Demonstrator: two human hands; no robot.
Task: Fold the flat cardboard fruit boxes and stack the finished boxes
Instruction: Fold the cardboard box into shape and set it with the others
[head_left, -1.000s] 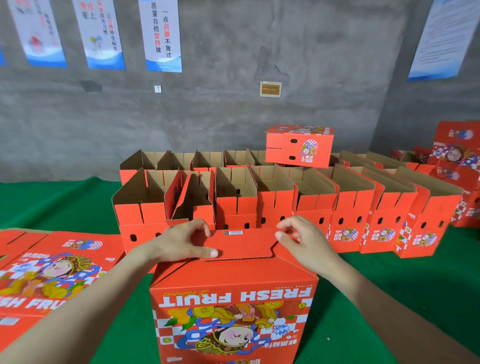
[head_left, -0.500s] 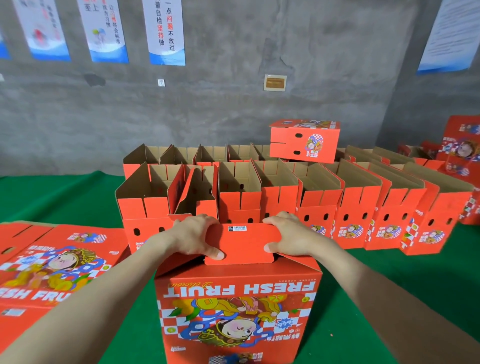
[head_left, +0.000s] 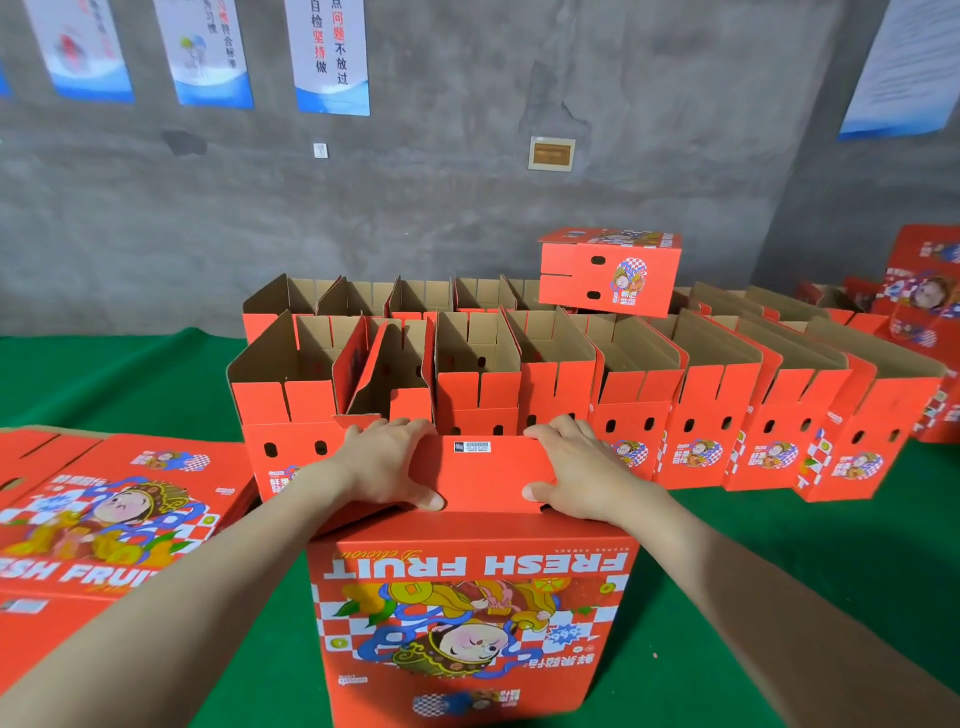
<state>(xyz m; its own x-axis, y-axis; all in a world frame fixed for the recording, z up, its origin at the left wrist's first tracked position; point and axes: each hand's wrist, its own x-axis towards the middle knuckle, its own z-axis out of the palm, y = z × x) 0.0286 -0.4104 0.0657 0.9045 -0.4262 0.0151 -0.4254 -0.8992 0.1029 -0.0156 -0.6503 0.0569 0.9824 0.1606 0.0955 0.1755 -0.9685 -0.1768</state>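
Note:
A red "FRESH FRUIT" box stands upside down on the green table right in front of me. Its red top flap, with a small barcode label, lies nearly flat across the opening. My left hand holds the flap's left end, fingers curled over the far edge and thumb on the near face. At the flap's right end my right hand holds it the same way. Behind stand rows of folded open boxes, with one closed box on top.
A pile of flat printed box blanks lies at the left on the green table cover. More red boxes stand at the far right. A grey concrete wall with posters rises behind the table.
Both hands slid inward onto the ends of the top flap and pushed it down flatter. The view has come closer to the box.

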